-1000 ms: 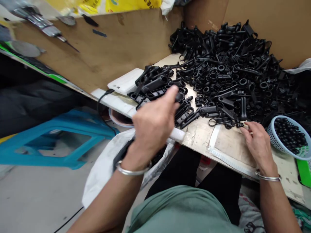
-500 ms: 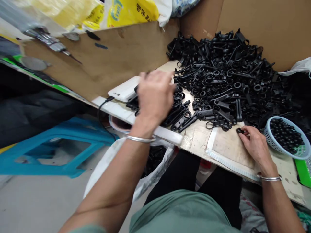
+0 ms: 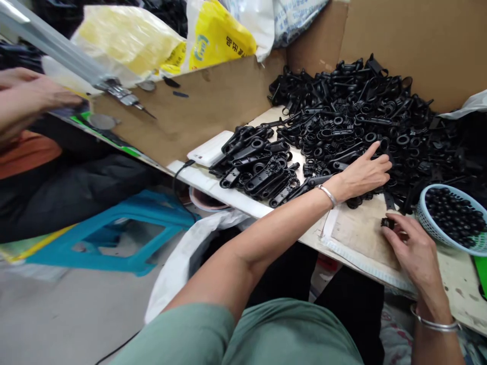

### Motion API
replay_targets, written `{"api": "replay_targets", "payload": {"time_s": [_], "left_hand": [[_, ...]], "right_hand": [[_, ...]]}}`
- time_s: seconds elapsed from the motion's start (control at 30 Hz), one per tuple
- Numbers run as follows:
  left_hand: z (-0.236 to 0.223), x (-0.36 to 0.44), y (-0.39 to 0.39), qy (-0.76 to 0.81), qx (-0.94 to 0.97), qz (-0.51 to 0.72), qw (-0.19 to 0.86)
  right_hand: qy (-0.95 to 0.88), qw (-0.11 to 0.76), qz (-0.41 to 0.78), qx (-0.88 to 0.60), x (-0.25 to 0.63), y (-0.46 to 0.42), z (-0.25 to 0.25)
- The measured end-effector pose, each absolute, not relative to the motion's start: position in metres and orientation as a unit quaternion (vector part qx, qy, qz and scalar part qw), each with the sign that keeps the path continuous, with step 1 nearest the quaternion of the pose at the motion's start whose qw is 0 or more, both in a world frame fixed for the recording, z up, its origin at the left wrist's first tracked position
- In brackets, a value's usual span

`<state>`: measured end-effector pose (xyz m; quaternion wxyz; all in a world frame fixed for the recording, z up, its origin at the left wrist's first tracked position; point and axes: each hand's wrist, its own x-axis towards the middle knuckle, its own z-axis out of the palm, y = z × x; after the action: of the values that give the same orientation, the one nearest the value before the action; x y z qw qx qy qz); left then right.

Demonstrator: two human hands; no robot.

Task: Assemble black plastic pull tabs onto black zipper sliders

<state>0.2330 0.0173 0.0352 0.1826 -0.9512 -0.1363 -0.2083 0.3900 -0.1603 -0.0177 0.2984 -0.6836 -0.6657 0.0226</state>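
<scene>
While a small black part (image 3: 387, 223) is pinched in the right hand (image 3: 416, 248), the pile (image 3: 335, 101) beyond is overhung by the nearer left hand (image 3: 361, 176), half-spread, hold unclear.

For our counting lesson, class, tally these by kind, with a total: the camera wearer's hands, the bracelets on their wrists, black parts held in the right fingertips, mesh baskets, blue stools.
Hands: 2 (left hand, right hand)
Bracelets: 2
Held black part: 1
Mesh basket: 1
Blue stool: 1
Total: 7
</scene>
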Motion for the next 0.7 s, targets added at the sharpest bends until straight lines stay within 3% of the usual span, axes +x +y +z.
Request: {"api": "replay_targets", "payload": {"time_s": [0.13,0.4,0.6,0.7], "left_hand": [[0.033,0.224,0.016,-0.181,-0.947,-0.212,0.158],[0.029,0.204,0.011,-0.247,-0.937,-0.239,0.062],[0.031,0.192,0.02,-0.323,-0.886,-0.298,-0.146],[0.032,0.187,0.028,-0.352,-0.857,-0.33,-0.178]], "right_hand": [[-0.624,0.37,0.065,-0.685,0.383,-0.169,-0.024],[-0.615,0.383,0.078,-0.685,0.371,-0.167,-0.028],[-0.597,0.397,0.077,-0.693,0.367,-0.163,-0.032],[-0.595,0.405,0.076,-0.69,0.363,-0.161,-0.033]]}}
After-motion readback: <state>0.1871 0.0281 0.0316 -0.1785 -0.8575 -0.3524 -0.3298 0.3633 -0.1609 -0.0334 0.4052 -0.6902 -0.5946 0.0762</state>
